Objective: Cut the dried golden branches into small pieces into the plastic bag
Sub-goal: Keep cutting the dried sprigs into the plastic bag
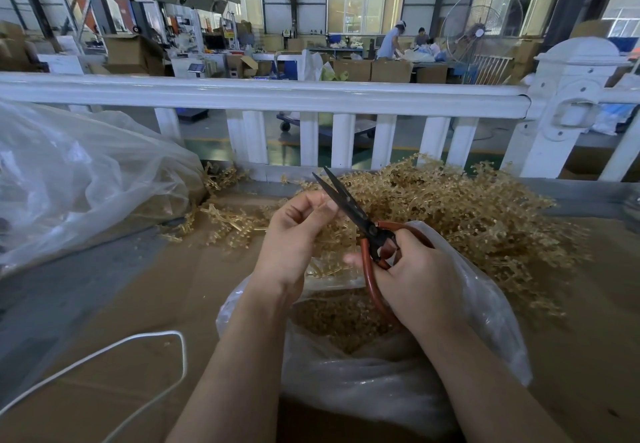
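Observation:
A heap of dried golden branches (pixel 460 214) lies on the brown cardboard table top, right of centre. My left hand (pixel 294 234) pinches a golden branch (pixel 332 234) above the open plastic bag (pixel 485 307). My right hand (pixel 422 280) grips the red handles of the scissors (pixel 349 205), whose dark blades stand parted just beside my left fingertips. Small cut golden pieces (pixel 343 318) fill the bottom of the bag under both hands.
A large clear plastic sheet (pixel 79 179) bulges at the left. More loose branches (pixel 228 224) lie left of my hands. A white cord (pixel 138 345) loops across the near left. A white railing (pixel 311 96) runs behind the table.

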The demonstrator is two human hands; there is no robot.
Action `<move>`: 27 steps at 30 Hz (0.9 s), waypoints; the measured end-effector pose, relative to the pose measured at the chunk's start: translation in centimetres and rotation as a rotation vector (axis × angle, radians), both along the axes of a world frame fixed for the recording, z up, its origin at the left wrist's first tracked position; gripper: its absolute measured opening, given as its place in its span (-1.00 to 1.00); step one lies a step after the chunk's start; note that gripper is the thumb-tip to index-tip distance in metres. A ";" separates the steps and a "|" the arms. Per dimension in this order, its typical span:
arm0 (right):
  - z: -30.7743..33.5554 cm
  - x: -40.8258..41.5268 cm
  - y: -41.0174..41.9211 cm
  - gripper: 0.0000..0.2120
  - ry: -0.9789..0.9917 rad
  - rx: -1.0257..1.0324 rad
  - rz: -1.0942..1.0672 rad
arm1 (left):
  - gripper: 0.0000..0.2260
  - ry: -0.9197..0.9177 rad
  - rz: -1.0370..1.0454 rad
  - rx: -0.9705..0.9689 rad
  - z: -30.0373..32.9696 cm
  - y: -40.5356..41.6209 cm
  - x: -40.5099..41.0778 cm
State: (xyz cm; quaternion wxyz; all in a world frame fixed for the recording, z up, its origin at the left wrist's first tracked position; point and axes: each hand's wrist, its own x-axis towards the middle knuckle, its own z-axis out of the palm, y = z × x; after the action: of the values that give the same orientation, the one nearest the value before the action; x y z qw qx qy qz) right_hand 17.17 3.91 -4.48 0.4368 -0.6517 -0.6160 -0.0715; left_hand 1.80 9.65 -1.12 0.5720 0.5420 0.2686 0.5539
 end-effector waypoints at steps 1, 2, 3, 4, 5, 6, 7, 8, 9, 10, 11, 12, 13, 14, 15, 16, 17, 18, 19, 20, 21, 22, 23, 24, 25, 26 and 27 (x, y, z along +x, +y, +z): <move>0.0 0.0 0.0 -0.39 0.005 -0.004 0.002 | -0.87 0.000 -0.006 -0.006 0.0 0.0 -0.1; 0.0 0.0 0.0 -0.39 0.005 -0.010 0.003 | -0.88 0.003 -0.008 -0.014 0.0 0.1 -0.2; 0.0 0.0 0.0 -0.39 0.000 -0.016 0.003 | -0.88 0.005 -0.009 -0.026 0.0 0.2 -0.3; 0.0 0.1 0.0 -0.38 -0.005 -0.020 0.004 | -0.89 0.009 -0.008 -0.040 -0.1 0.2 -0.3; 0.1 0.1 0.0 -0.37 -0.008 -0.023 0.007 | -0.88 0.011 -0.005 -0.053 -0.1 0.3 -0.4; 0.1 0.1 0.0 -0.37 -0.009 -0.024 0.013 | -0.87 0.012 0.002 -0.060 -0.1 0.3 -0.5; 0.0 0.1 0.0 -0.37 -0.011 -0.026 0.018 | -0.87 0.010 0.005 -0.064 -0.1 0.3 -0.5; 0.0 0.1 -0.1 -0.37 -0.010 -0.030 0.020 | -0.87 0.004 0.007 -0.066 -0.1 0.3 -0.6; 0.0 0.1 -0.1 -0.37 -0.004 -0.035 0.021 | -0.89 -0.006 0.006 -0.073 -0.1 0.4 -0.6; 0.0 0.1 -0.1 -0.39 0.006 -0.036 0.019 | -0.93 -0.015 0.005 -0.079 -0.2 0.4 -0.6; 0.1 0.0 -0.1 -0.40 0.018 -0.034 0.013 | -0.96 -0.026 0.002 -0.083 -0.2 0.5 -0.6; 0.1 0.0 -0.1 -0.42 0.032 -0.030 0.004 | -0.94 -0.037 0.001 -0.081 -0.2 0.6 -0.6; 0.2 0.1 -0.1 -0.42 0.045 -0.029 -0.003 | -0.91 -0.048 0.000 -0.076 -0.2 0.6 -0.6; 0.2 0.1 0.0 -0.41 0.055 -0.030 -0.008 | -0.89 -0.049 0.002 -0.064 -0.3 0.7 -0.6; 0.2 0.1 0.0 -0.41 0.055 -0.032 -0.010 | -0.90 -0.041 0.006 -0.047 -0.4 0.7 -0.5; 0.1 0.2 0.1 -0.40 0.045 -0.036 -0.012 | -0.93 -0.022 0.006 -0.026 -0.4 0.7 -0.4; 0.0 0.2 0.1 -0.39 0.029 -0.045 -0.012 | -0.96 -0.004 0.004 -0.010 -0.4 0.6 -0.3; 0.0 0.1 0.1 -0.38 0.013 -0.059 -0.012 | -0.96 0.008 0.002 0.005 -0.5 0.6 -0.2; 0.0 0.1 0.1 -0.36 0.001 -0.071 -0.011 | -0.93 0.015 -0.002 0.015 -0.5 0.6 -0.2; 0.0 0.1 0.2 -0.34 -0.009 -0.074 -0.008 | -0.91 0.021 -0.004 0.022 -0.6 0.7 -0.2; -0.1 0.0 0.2 -0.34 -0.017 -0.073 -0.005 | -0.89 0.024 -0.007 0.025 -0.5 0.7 -0.2; -0.1 0.0 0.2 -0.34 -0.024 -0.071 0.000 | -0.87 0.026 -0.009 0.030 -0.5 0.7 -0.2; -0.1 0.1 0.2 -0.34 -0.027 -0.070 0.006 | -0.85 0.026 -0.010 0.036 -0.5 0.7 -0.2; -0.1 0.1 0.2 -0.35 -0.025 -0.070 0.015 | -0.82 0.026 -0.011 0.040 -0.6 0.8 -0.1; -0.1 0.1 0.2 -0.36 -0.020 -0.067 0.023 | -0.80 0.029 -0.012 0.043 -0.5 0.7 0.0; -0.2 0.1 0.2 -0.37 -0.015 -0.063 0.028 | -0.78 0.032 -0.013 0.047 -0.6 0.7 0.0; -0.2 0.2 0.2 -0.38 -0.013 -0.063 0.028 | -0.78 0.035 -0.015 0.048 -0.5 0.7 0.1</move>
State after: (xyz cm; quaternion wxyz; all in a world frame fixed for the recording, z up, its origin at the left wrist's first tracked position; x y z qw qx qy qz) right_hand 17.34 4.14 -4.69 0.4130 -0.6560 -0.6297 -0.0503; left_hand 1.91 10.35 -1.66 0.5581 0.5672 0.2610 0.5465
